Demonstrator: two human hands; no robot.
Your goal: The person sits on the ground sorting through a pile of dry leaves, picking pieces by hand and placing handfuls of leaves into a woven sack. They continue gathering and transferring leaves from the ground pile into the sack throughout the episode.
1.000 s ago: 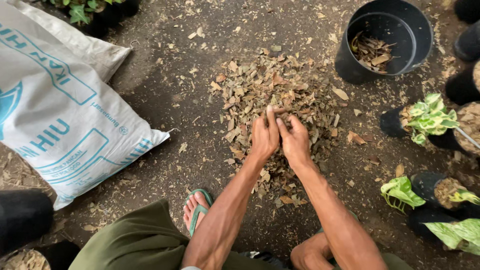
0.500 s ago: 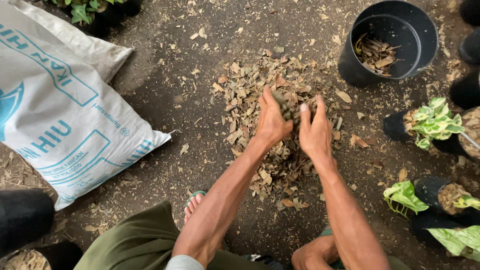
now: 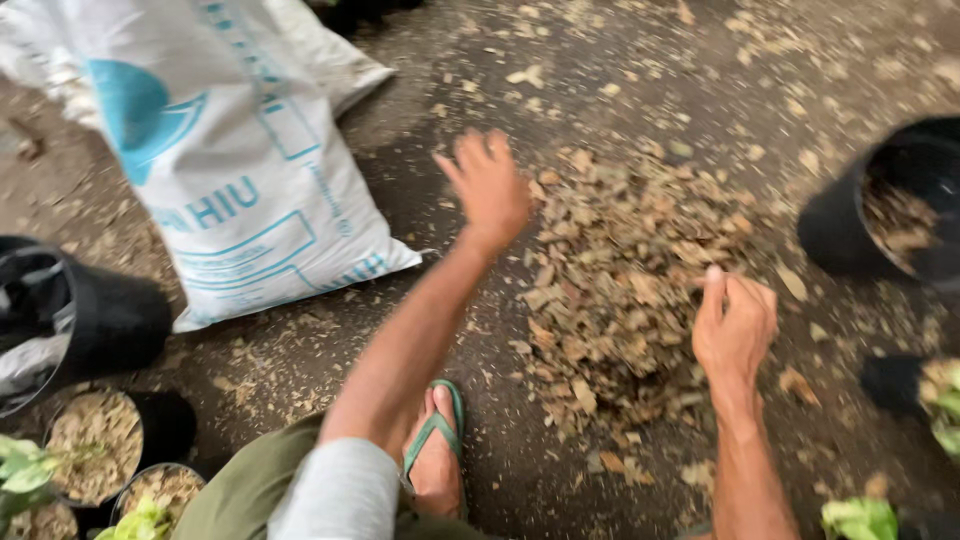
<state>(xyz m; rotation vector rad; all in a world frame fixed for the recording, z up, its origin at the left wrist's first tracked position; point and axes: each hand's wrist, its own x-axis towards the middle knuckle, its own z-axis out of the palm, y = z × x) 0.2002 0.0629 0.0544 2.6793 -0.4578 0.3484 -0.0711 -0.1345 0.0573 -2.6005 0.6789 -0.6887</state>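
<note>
Both hands empty: my left hand [image 3: 490, 185] is spread at the far-left edge of the bark chip pile [image 3: 625, 285], my right hand [image 3: 735, 325] half-curled, its grip loose, at the near-right edge.

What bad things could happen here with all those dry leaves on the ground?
The left hand hovers open over the leaf pile, so bits could scatter. The black pot stands close by and the right hand might bump it. The foot in a green sandal is bare-toed near sharp scraps.
</note>
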